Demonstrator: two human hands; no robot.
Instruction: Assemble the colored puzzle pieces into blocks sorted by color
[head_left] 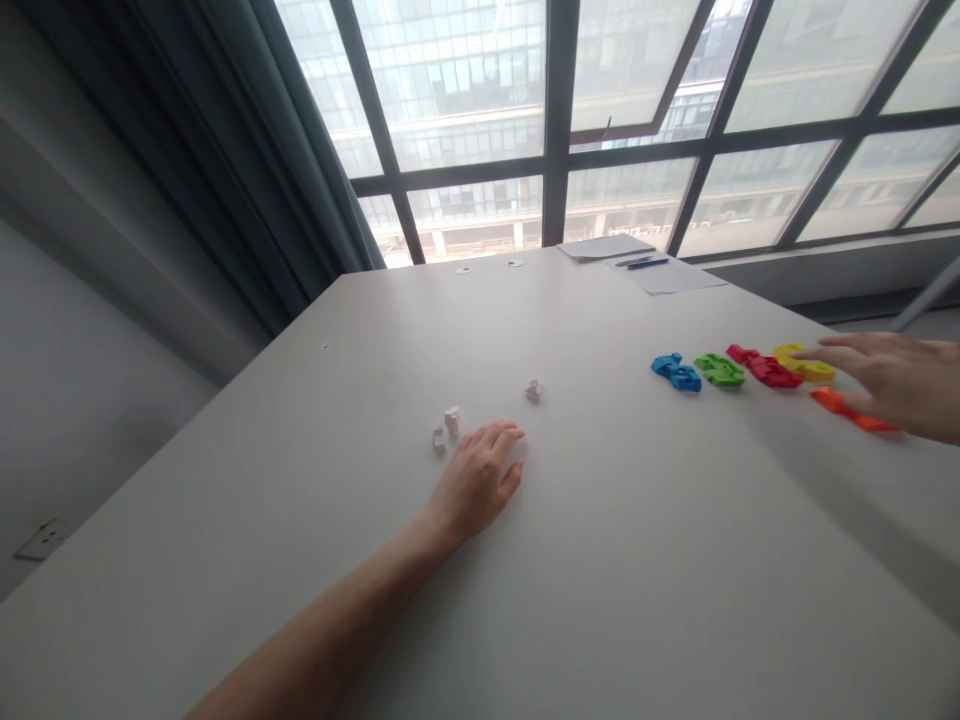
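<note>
My left hand [478,478] rests palm down on the white table [600,560], fingers loosely together, holding nothing. Two small pale pieces [445,428] lie just left of its fingertips, and a third pale piece [533,390] sits a little beyond. My right hand [892,382] hovers at the right edge with fingers spread, its fingertips touching or just above the yellow piece [804,362]. The orange piece [847,408] lies partly under that hand. A red piece [765,367], a green piece [719,370] and a blue piece [676,371] form a row to the left.
Sheets of paper [645,262] with a dark pen [647,263] lie at the table's far edge by the window. Two small round discs [487,267] sit at the far edge too. A dark curtain [247,170] hangs at the left; a wall socket [41,540] shows low left.
</note>
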